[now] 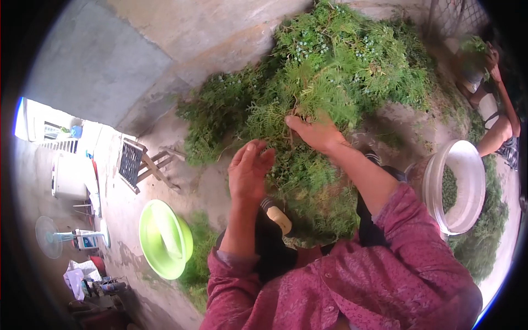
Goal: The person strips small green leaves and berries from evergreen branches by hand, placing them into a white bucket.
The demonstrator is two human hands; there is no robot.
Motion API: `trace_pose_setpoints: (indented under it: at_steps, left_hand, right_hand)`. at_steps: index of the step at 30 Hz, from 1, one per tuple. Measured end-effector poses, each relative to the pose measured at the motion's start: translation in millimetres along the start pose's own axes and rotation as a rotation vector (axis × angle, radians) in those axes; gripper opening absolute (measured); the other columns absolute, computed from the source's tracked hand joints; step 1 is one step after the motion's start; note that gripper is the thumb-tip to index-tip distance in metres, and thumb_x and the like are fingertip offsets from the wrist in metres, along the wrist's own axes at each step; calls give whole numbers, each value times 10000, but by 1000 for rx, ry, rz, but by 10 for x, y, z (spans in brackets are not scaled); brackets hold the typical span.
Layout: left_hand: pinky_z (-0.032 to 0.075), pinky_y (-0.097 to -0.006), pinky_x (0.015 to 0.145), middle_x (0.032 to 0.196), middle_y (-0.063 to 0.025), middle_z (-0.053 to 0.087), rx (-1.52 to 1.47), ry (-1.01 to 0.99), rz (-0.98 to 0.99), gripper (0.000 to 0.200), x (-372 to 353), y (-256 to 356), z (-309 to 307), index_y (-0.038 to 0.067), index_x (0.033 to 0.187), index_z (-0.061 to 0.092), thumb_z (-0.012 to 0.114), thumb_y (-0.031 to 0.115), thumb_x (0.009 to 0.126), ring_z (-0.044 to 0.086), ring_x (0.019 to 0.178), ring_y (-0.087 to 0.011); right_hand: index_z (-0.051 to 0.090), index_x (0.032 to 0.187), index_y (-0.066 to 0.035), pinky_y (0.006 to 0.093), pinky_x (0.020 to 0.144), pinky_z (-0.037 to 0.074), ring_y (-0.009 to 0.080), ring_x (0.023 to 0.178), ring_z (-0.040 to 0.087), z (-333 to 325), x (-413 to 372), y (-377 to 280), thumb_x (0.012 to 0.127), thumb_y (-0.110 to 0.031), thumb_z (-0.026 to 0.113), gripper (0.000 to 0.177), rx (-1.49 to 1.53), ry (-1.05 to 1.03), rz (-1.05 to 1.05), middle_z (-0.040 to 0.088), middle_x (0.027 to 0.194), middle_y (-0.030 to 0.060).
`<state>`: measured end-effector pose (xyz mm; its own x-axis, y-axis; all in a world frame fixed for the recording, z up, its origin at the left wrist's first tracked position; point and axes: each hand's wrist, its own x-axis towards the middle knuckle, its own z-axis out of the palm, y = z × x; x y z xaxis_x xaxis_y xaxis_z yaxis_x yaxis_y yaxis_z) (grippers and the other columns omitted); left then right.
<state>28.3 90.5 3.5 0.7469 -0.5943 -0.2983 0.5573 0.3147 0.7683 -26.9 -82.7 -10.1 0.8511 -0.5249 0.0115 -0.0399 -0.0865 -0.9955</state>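
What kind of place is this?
It looks like a home yard or covered patio used as a workspace, though I can't be sure. There's a big heap of leafy green branches on the ground, a bright green basin, and a fan standing nearby.

Feathery green sprig held in right hand

The left hand is kept half-curled just beside the foliage. A heap of green, berry-studded branches is spread beyond. A round lime-green plastic basin is set to the left; small green berries are contained in a round whitish bucket to the right.
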Motion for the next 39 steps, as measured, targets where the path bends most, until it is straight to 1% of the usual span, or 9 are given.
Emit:
trace_pose_setpoints:
  at_steps: [4, 7, 12, 20, 26, 31, 34, 38, 39]
  left_hand:
    - [394, -342, 904, 1161, -132, 505, 556, 1, 388, 461, -81, 31, 222, 28, 1216, 440, 607, 113, 795, 476, 1085, -224]
    - [374, -310, 913, 1174, -113, 485, 598, -70, 348, 590, 16, -8, 258, 18, 1261, 379, 661, 117, 752, 478, 1057, -187]
    - [427, -269, 812, 1006, -61, 560, 210, -147, 164, 470, 123, -116, 55, -7, 1192, 424, 628, 82, 777, 538, 886, -143]
    - [497, -313, 678, 881, -101, 585, 185, 97, 45, 233, 225, -26, -72, -4, 1046, 488, 535, 30, 820, 587, 767, -192]
    - [494, -307, 557, 812, -129, 580, 5, 133, -102, 208, 355, 68, -153, -29, 988, 496, 483, -58, 783, 571, 662, -198]
    - [440, -323, 563, 759, -109, 545, -35, -52, -142, 110, 298, 94, -104, -73, 892, 510, 467, -26, 802, 512, 623, -172]
    - [389, -303, 531, 745, -96, 520, 38, -17, -153, 122, 269, 59, -29, -77, 898, 506, 449, -14, 810, 455, 592, -150]
    - [421, -308, 489, 767, -127, 565, -79, -43, -153, 165, 271, 80, -74, -33, 924, 516, 449, -31, 773, 493, 570, -155]
    - [417, -302, 487, 755, -125, 562, -106, -43, -127, 156, 253, 99, -63, -25, 908, 523, 450, -25, 771, 491, 569, -152]
  right_hand:
    - [618, 865, -94, 355, 681, 482, 273, 762, 607, 145, -112, 13, 748, -296, 557, 242, -376, -24, -99, 627, 808, 120]
    - [619, 744, -120, 387, 590, 473, 300, 665, 594, 401, -186, 84, 675, -256, 606, 153, -905, -145, -353, 605, 679, 106]
    - [612, 705, -128, 394, 546, 455, 307, 630, 586, 420, -274, 76, 633, -233, 639, 129, -754, -161, -464, 596, 642, 100]
    - [532, 687, -61, 394, 496, 415, 331, 610, 547, 395, -297, 102, 686, -204, 640, 179, -501, -242, -702, 545, 635, 115]
    - [605, 766, -48, 339, 562, 453, 257, 633, 579, 218, -236, -286, 713, -233, 643, 196, -288, -521, -436, 592, 708, 144]
    - [623, 792, -32, 272, 593, 461, 122, 649, 580, -117, 51, -283, 726, -165, 630, 149, -69, -80, -84, 617, 704, 60]
    - [627, 804, -27, 260, 608, 468, 105, 665, 581, -125, 4, -255, 729, -170, 630, 162, -246, -96, -208, 621, 715, 53]
    - [612, 959, -9, 251, 682, 459, 89, 735, 565, -325, -84, -573, 762, -204, 641, 279, 279, -826, 178, 625, 786, 41]
    - [604, 997, -1, 252, 716, 460, 97, 765, 572, -326, -52, -529, 757, -246, 655, 346, 149, -815, 123, 628, 823, 57]
